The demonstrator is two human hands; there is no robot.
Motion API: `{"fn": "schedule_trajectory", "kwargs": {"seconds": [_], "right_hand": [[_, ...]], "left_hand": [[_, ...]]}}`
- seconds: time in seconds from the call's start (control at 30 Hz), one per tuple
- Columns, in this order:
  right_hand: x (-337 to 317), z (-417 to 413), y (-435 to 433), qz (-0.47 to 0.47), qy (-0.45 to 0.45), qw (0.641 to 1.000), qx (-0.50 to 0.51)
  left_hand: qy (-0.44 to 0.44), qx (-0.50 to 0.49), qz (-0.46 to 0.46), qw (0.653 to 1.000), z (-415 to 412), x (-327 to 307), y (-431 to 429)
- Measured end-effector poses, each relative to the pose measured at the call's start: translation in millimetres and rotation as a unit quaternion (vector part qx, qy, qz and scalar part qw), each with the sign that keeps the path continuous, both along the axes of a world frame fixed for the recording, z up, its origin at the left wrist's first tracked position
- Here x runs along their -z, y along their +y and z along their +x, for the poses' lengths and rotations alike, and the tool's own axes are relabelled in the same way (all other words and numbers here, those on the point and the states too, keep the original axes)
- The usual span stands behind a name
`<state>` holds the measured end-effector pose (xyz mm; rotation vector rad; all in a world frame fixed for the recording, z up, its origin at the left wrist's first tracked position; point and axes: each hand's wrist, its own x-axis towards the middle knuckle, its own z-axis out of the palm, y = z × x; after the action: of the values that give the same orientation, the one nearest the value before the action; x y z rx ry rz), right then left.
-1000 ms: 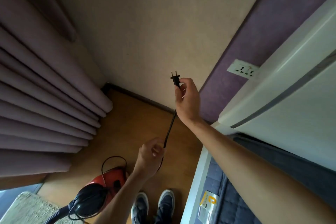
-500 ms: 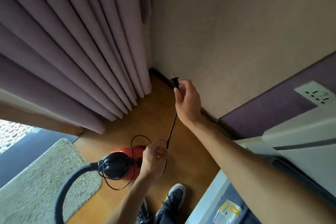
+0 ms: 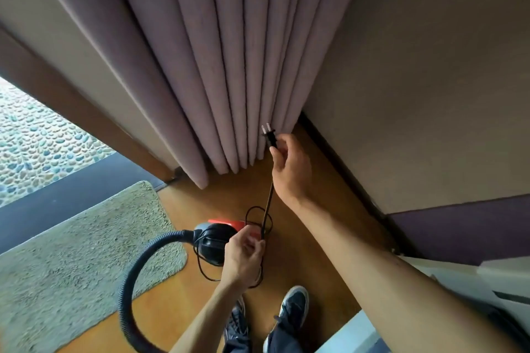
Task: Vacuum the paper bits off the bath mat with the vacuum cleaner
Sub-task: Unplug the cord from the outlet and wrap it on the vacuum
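My right hand (image 3: pixel 289 170) is raised and pinches the black two-pin plug (image 3: pixel 269 135), prongs pointing up toward the curtain. The black power cord (image 3: pixel 268 200) runs taut down from it to my left hand (image 3: pixel 243 256), which grips the cord lower down. Loose loops of cord hang around that hand. Under it on the floor sits the red and black vacuum cleaner (image 3: pixel 213 241), its black ribbed hose (image 3: pixel 134 281) curving left and down. The beige bath mat (image 3: pixel 68 261) lies at the lower left, with the hose crossing its edge. Paper bits are too small to tell.
Mauve curtains (image 3: pixel 218 66) hang ahead, reaching the wooden floor (image 3: pixel 309 238). A beige wall with a dark skirting board (image 3: pixel 338 163) runs on the right, above a purple panel (image 3: pixel 459 226). A white furniture edge (image 3: pixel 487 275) is at the right. My two shoes (image 3: pixel 289 306) stand below.
The view has swung left: the wall socket has left the frame, and the curtain, bath mat and hose have come into view. Both hands keep their hold on plug and cord.
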<state>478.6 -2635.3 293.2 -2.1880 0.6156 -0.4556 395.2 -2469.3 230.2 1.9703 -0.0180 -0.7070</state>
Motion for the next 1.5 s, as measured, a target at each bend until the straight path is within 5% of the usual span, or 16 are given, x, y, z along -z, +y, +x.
{"fn": "schedule_trajectory", "kwargs": {"seconds": [0.4,0.93,1.5], "right_hand": [[52,59,78,0.046,0.055,0.987,-0.141],[131,73,97,0.043,0.144,0.927,-0.345],[200,10,143,-0.024,0.220,0.884,-0.413]], "left_hand": [[0.097,-0.193,-0.028,0.976,1,41,42],[0.117,-0.372,-0.043,0.920,-47,78,-8],[0.155,-0.413,-0.066,0.895,-117,108,0]]}}
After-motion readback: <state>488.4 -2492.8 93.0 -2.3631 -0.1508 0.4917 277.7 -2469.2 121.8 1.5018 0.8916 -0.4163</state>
